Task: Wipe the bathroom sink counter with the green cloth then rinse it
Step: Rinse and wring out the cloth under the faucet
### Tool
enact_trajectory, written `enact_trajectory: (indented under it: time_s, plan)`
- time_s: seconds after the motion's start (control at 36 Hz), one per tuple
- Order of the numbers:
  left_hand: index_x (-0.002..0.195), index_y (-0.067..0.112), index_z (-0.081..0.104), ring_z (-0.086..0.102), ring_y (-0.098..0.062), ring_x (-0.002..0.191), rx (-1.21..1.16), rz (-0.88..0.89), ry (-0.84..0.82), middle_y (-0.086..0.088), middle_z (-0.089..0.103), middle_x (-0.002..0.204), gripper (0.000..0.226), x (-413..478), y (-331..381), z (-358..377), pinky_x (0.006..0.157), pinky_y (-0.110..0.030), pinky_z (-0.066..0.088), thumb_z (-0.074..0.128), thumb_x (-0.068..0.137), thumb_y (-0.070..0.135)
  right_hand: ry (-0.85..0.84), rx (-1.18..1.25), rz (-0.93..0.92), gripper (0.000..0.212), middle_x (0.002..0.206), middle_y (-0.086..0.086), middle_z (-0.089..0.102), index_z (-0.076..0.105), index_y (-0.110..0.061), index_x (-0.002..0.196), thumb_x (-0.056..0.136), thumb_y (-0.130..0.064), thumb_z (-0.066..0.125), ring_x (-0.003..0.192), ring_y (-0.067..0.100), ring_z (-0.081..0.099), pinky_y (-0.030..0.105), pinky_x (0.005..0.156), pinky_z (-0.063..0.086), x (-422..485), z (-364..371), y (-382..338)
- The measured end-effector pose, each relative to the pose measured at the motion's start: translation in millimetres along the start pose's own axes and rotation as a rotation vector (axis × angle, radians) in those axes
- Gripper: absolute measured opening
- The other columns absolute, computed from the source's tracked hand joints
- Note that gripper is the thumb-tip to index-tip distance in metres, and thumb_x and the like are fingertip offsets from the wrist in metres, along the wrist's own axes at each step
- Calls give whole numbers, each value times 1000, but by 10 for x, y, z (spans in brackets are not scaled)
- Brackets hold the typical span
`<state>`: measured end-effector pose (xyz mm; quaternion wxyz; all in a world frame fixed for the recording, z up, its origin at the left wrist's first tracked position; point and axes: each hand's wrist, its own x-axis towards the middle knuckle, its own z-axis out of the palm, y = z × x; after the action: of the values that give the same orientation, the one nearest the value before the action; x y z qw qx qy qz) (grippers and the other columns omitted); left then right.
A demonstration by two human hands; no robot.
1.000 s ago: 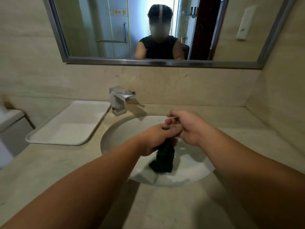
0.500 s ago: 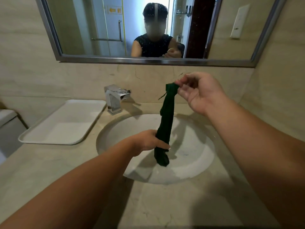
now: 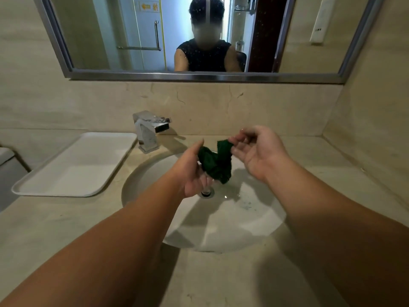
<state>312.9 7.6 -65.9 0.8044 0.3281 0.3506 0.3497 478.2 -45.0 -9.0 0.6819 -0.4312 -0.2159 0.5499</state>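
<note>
The dark green cloth (image 3: 215, 162) hangs bunched in a U shape between both hands, above the white oval sink basin (image 3: 232, 227). My left hand (image 3: 191, 171) grips its left end, palm turned up, just over the drain (image 3: 207, 193). My right hand (image 3: 254, 149) pinches the cloth's right end with the fingertips, the other fingers spread. The beige stone counter (image 3: 55, 218) surrounds the basin. The chrome faucet (image 3: 148, 130) stands at the back left of the basin; no water runs from it.
A white rectangular tray (image 3: 75, 165) lies on the counter left of the faucet. A mirror (image 3: 199, 36) hangs above the backsplash and shows the person. A side wall closes the counter on the right. A white fixture edge (image 3: 6, 156) shows at far left.
My right hand has come down from its raised position, so the stretched cloth has folded into a slack bunch. My left hand has turned palm up and shifted toward the back of the basin.
</note>
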Motion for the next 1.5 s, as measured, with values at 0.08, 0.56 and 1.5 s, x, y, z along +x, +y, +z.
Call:
enact_trajectory:
  time_s: [0.08,0.56,1.5]
  plan:
    - [122,6,67,78,-33,88,62,-24,-90,-20,79,102,49,-18,-26,102,85,-47,66,59,104,50,-122,-136,85,11,81,11,59,62,-5,97,97,-5,51,88,30,71,44,85,59,-101,-47,168]
    - [110,0,61,63,-21,61,73,-130,-252,-19,69,87,20,-117,127,390,43,-21,54,57,94,12,-258,-1675,-769,114,174,-6,-13,-13,-51,159,85,-41,73,161,30,0,56,128,11,43,-476,259]
    - [96,9,57,43,-7,44,727,-417,-266,-1,51,69,11,-24,516,541,30,-14,29,51,102,16,-177,-1802,-845,99,170,-13,21,11,-37,164,85,-5,60,151,24,23,48,119,24,-398,-443,23]
